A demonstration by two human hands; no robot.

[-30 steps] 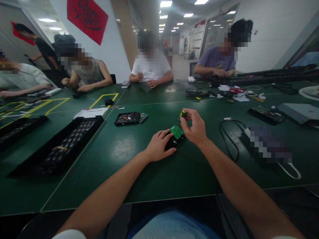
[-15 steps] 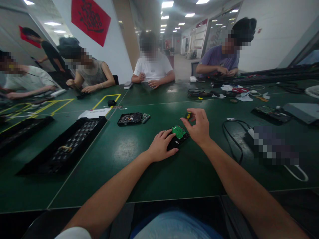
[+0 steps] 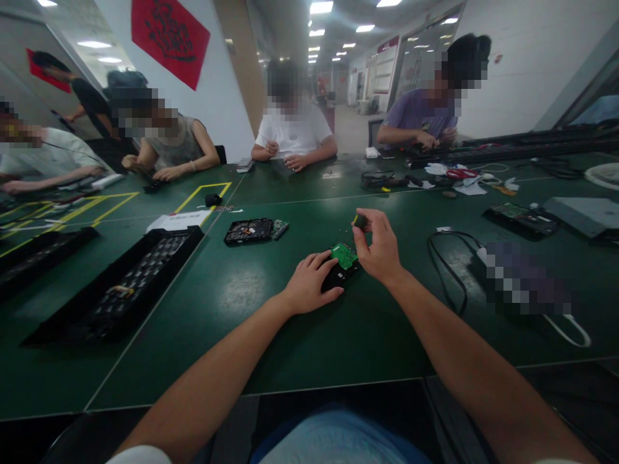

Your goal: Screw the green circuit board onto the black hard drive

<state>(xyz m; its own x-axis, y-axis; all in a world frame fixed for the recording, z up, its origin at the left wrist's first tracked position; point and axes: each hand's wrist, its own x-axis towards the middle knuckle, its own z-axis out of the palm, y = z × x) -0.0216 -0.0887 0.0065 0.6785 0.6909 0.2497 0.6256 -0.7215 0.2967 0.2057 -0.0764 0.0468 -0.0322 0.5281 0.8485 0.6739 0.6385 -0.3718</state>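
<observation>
In front of me a black hard drive (image 3: 340,276) with a green circuit board (image 3: 343,256) on its upper face lies on the green table. My left hand (image 3: 312,280) grips it from the left, fingers over its top and thumb along its near edge. My right hand (image 3: 378,245) is closed around the black-and-yellow handle of what looks like a small screwdriver (image 3: 359,221), just above the drive's right side. The tool's tip is hard to make out. Tiny light specks, perhaps screws (image 3: 343,230), lie beyond the drive.
Another hard drive (image 3: 247,232) lies to the left, a loose circuit board (image 3: 279,228) beside it. Long black trays (image 3: 116,283) sit further left. A black cable (image 3: 447,258), a drive (image 3: 520,220) and a grey box (image 3: 583,219) are on the right. Several people sit across the table.
My right hand has turned the black-and-yellow tool more upright and brought it slightly left, over the drive's right side. The left hand keeps its hold. The whole view has shifted slightly.
</observation>
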